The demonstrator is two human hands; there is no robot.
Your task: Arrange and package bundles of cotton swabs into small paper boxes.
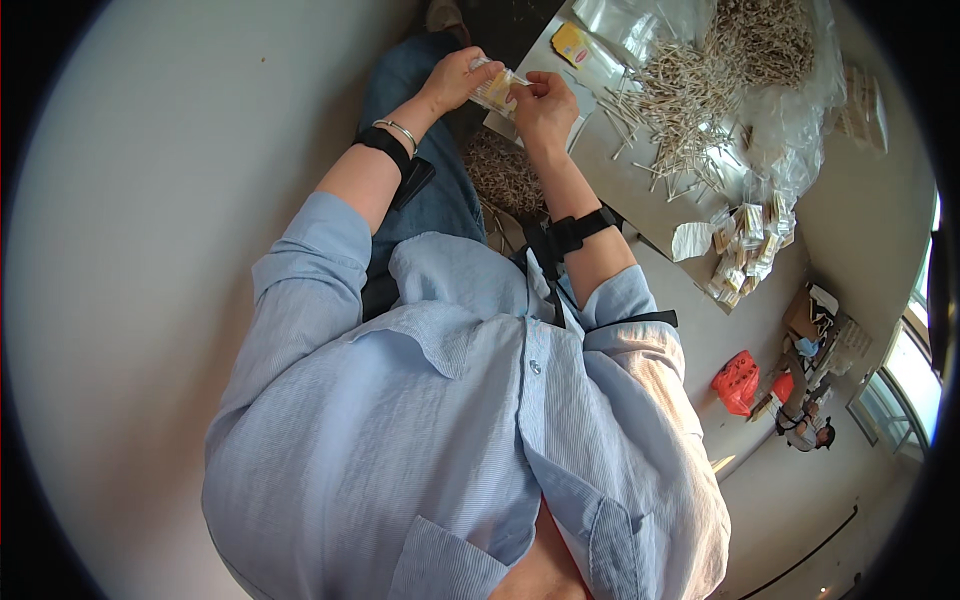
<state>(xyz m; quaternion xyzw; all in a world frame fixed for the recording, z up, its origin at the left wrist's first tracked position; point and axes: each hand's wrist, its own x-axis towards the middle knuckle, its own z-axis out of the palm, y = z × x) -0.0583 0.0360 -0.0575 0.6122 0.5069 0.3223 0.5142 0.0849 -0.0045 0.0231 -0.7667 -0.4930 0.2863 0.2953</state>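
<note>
Two hands work on one clear, yellow-printed packet [499,94] by the table's [645,205] edge: left grip [453,80] and right grip [546,112] both pinch it. It slants down rightward; fingers obscure its long axis. One cotton-swab heap [690,85] lies alongside.

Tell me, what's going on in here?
Someone in a blue shirt is handling a small packet with bare hands. The left hand holds it on one side, and the fingers of the right hand are on the other. On the table to the right lies a heap of loose sticks, with a cluster of small packs at the near corner.
</note>
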